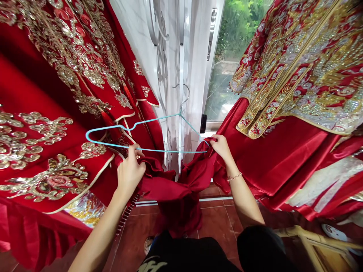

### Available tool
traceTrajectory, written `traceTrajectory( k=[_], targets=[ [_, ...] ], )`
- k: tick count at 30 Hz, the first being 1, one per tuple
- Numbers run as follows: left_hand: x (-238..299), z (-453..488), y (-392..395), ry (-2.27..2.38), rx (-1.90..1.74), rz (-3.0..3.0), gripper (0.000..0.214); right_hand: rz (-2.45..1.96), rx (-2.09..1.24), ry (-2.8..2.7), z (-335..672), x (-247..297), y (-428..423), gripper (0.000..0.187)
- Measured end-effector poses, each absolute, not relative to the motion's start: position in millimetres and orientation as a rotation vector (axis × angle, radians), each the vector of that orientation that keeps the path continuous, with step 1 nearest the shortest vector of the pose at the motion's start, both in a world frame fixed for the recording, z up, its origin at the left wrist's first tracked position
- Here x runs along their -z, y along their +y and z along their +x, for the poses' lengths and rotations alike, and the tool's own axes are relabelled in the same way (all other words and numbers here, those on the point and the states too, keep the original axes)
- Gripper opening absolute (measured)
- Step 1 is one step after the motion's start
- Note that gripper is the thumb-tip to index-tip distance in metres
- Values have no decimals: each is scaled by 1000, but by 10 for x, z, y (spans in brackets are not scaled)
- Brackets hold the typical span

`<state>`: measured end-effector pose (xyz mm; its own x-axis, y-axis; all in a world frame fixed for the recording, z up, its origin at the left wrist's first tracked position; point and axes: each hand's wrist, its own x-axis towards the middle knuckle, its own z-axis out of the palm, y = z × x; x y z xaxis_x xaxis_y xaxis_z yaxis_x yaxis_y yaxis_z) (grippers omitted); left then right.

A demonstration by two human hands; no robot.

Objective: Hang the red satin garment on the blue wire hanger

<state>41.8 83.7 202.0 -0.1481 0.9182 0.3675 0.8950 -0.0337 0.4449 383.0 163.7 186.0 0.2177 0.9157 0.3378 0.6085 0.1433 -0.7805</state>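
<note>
A light blue clothes hanger with a metal hook is spread out in front of me. Its right end goes into a gathered part of a dark red satin garment, while its left end is bare. My right hand is closed on the cloth at that right end. My left hand is closed on the garment's other side, its fingers against the hanger's lower bar. The garment sags between both hands and hangs down towards the floor. Whether the left fingers also grip the bar cannot be made out.
A red gown with gold embroidery hangs close on the left. On the right hangs a beaded jacket over a red skirt. Behind are white curtains and a window. A bamboo-like frame stands on the tiled floor.
</note>
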Motion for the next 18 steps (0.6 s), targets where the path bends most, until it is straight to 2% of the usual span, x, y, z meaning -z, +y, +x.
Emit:
traceTrajectory(
  k=[4,9,10,12,14,15,18],
  targets=[
    [-1961,439,893,2090,-945,2042,53,-1565,-506,-1320,4036,-1577,1667,12],
    [-1538,475,735,1883,-1075,2024,73,-1701,-438,-1288,4093,-1228,1443,10],
    [-1418,436,661,1871,-1107,1998,72,-1753,-394,-1303,4091,-1168,1352,14],
    [-1191,295,495,1896,-1085,1986,56,-1953,-218,-1409,4095,-1045,1147,35],
    [-1018,110,336,1917,-852,2093,36,-2151,-26,-1666,4124,-906,941,52],
    [-959,22,269,1929,-661,2148,34,-2170,48,-1853,4146,-828,845,57],
    [-851,-138,142,1857,-28,2228,42,-2009,134,-2431,4214,-563,586,62]
  ],
)
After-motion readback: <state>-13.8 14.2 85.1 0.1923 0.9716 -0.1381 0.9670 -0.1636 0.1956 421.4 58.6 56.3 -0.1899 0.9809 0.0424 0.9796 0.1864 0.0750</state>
